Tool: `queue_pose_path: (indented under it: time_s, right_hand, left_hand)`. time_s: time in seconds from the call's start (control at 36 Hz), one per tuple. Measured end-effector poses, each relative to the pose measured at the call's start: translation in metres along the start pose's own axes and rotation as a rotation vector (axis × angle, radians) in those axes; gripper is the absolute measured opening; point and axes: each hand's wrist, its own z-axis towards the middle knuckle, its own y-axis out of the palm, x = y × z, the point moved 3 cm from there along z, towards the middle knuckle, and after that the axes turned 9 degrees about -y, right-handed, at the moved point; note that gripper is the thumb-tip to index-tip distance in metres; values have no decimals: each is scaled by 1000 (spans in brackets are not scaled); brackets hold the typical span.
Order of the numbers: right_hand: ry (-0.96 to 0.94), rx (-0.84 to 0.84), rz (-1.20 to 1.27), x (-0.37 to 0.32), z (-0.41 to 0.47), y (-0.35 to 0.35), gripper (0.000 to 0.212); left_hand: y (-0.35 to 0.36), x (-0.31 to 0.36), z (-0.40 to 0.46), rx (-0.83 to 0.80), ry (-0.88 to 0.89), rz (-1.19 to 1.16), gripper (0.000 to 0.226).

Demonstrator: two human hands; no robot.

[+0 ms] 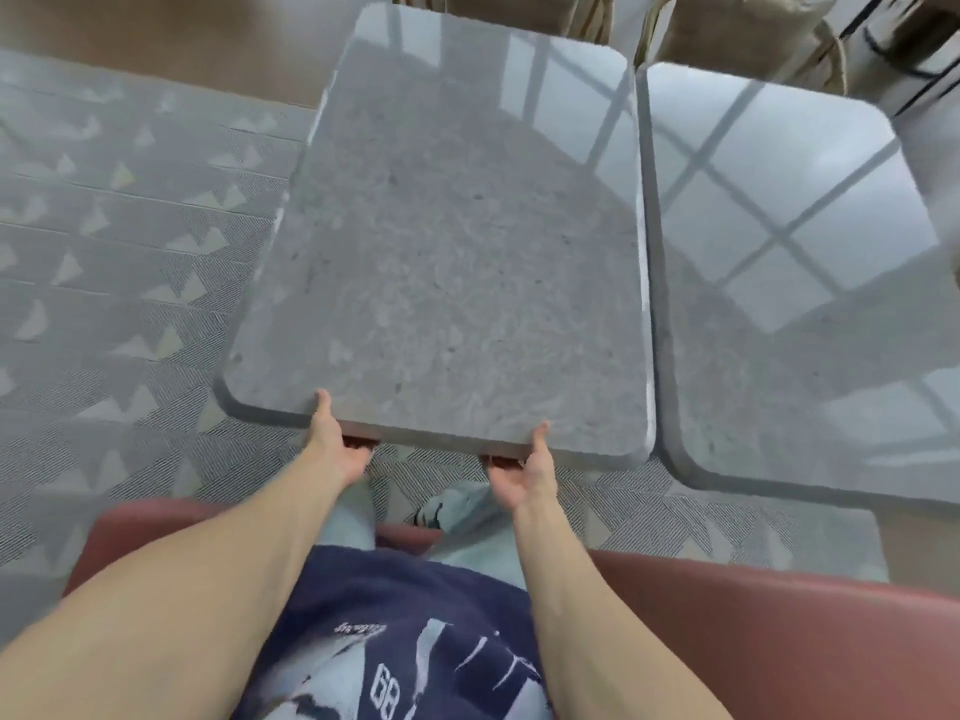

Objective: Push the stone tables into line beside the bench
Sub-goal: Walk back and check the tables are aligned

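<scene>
Both hands gripped the near edge of the left stone table (pixel 447 262), left hand (pixel 337 449) and right hand (pixel 522 472) with thumbs on top and fingers curled beneath. Its polished grey speckled top with rounded corners sat just beside the second stone table (pixel 789 283), above the patterned rug (pixel 119 262), the pink bench (pixel 779 626) nearest.

The nearer table (pixel 447 262) has a grey speckled stone top, polished smooth and glossy enough to mirror window panes at its far end, and the second table (pixel 789 262) beside it carries the same glossy stone with a stronger reflection. Under them lies a matt woven rug (pixel 119 241) with a ribbed texture and pale triangles, and past it the floor (pixel 156 39) looks like brown wood. The bench (pixel 779 641) has a smooth, matt pinkish-red covering.
</scene>
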Motion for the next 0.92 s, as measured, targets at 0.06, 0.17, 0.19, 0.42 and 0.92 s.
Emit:
queue_pose_path:
  time_s: [0.06,0.17,0.19,0.42,0.92]
  right_hand:
    - [16,-5,24,-2,1,3,64]
    - [8,-9,39,-5,-4,0,66]
    - [0,-10,33,-6,-5,-2,66]
    - [-42,-36,46,-8,-13,-10,61]
    - [-40,-68,52,-3,-22,-15,59]
  left_hand:
    - [3,2,-1,-26,18,24,57]
    - [0,-3,-2,-43,13,39,52]
    - [-1,-5,-2,-44,17,39,52]
    - [-7,-14,-11,-90,17,31,48]
    - [-17,-16,-21,-124,-7,-11,65]
